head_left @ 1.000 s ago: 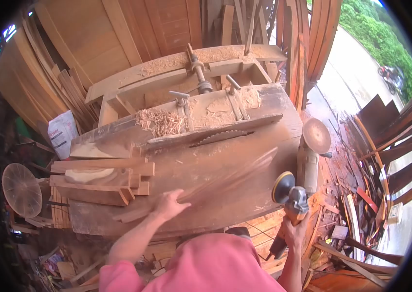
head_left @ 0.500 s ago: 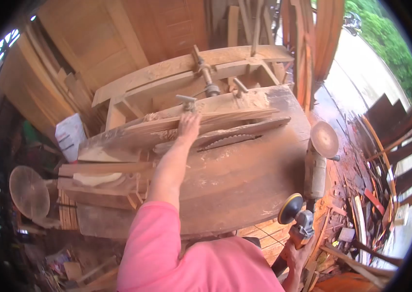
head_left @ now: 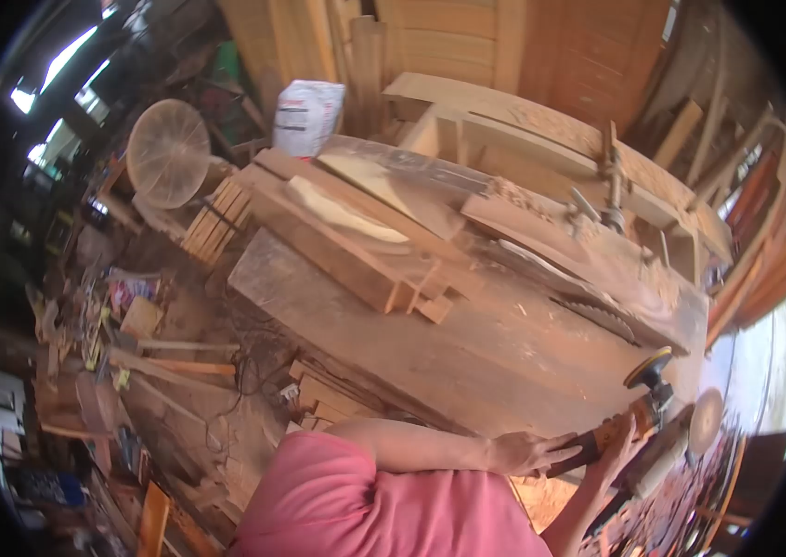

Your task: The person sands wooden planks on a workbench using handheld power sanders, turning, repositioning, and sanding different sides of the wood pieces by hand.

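My right hand (head_left: 614, 455) is wrapped round the body of an angle grinder (head_left: 630, 418), whose round pad (head_left: 647, 368) points up over the table's right end. My left hand (head_left: 525, 454) is at the rear of the same grinder, its fingers stretched along the dark handle; whether they grip it is unclear. A second grinder (head_left: 657, 464) with a round disc (head_left: 706, 421) lies just right of my right hand. Behind them, a saw blade (head_left: 597, 316) rises from the dusty table (head_left: 504, 362). A reddish board (head_left: 541, 237) lies beyond the blade.
Stacked wood pieces (head_left: 337, 241) lie on the table's left part. A white sack (head_left: 308, 118) and a round fan (head_left: 168, 153) stand behind and to the left. A wooden frame (head_left: 523, 158) runs along the back. Scrap wood and cables litter the floor at left.
The view has swung left. My left hand carried a long board from the table to behind the blade, let go of it, and came over to the grinder in my right hand.
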`<state>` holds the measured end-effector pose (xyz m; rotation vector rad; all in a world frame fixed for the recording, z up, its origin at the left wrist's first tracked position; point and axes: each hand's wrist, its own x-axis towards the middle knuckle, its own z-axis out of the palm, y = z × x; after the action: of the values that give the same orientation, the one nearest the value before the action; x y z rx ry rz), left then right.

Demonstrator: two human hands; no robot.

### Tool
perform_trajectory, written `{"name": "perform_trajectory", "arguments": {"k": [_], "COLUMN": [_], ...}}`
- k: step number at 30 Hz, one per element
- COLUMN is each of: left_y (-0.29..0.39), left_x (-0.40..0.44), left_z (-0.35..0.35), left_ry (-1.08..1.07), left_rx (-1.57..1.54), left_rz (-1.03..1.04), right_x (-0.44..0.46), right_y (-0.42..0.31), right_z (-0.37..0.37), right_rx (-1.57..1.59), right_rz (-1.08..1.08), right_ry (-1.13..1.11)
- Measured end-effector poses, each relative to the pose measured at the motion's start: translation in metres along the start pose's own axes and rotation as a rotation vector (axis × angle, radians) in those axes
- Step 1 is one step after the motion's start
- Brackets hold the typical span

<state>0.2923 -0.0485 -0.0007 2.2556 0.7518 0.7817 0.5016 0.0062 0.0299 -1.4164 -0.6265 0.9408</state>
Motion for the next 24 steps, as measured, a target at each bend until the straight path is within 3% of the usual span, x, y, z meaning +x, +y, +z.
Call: {"name": "perform_trajectory", "arguments": {"k": [3,5,7,9,12,13,15,16,17,19,21,22,24], "left_y": [-0.024,-0.032,-0.028,-0.039,-0.05,-0.063,-0.074,-0.066,-0.057,-0.069,-0.091,-0.094,-0.1], "left_x": [-0.044,-0.082,-0.121,-0.158,-0.195,-0.207,-0.242,-0.257,-0.273,-0.314,-0.358,-0.37,-0.389], "left_z": [-0.031,-0.063,-0.099,-0.119,-0.146,-0.16,-0.169,-0.181,-0.192,-0.192,-0.186,-0.185,-0.183], "left_ry": [0.055,0.09,0.099,0.338,0.568,0.527,0.717,0.823,0.928,1.077,1.117,1.231,1.455], "left_rx": [0.274,0.264,0.219,-0.204,-0.837,-1.062,-0.983,-0.917,-0.845,-0.826,-0.68,-0.624,-0.503], "left_rz": [-0.067,-0.1,-0.182,-0.23,-0.652,-0.754,-0.729,-0.817,-0.905,-1.028,-1.267,-1.264,-1.252], "right_x": [-0.015,-0.029,-0.06,-0.09,-0.154,-0.178,-0.182,-0.198,-0.18,-0.174,-0.173,-0.176,-0.182], "right_y": [0.01,0.029,0.036,0.052,0.067,0.071,0.131,0.092,0.118,0.12,0.133,0.138,0.145], "right_z": [0.078,0.12,0.171,0.215,0.281,0.303,0.338,0.358,0.371,0.4,0.426,0.434,0.447], "right_rx": [0.002,0.057,0.052,0.055,0.079,0.014,-0.074,-0.216,-0.439,-0.855,-0.967,-1.017,-1.209], "right_rz": [0.016,0.097,0.181,0.221,0.319,0.29,0.236,0.403,0.259,-0.41,-0.76,-0.933,-0.903], "right_ry": [-0.175,-0.336,-0.357,-0.461,-0.649,-0.724,-0.918,-0.924,-1.002,-1.014,-0.98,-0.956,-1.035]}}
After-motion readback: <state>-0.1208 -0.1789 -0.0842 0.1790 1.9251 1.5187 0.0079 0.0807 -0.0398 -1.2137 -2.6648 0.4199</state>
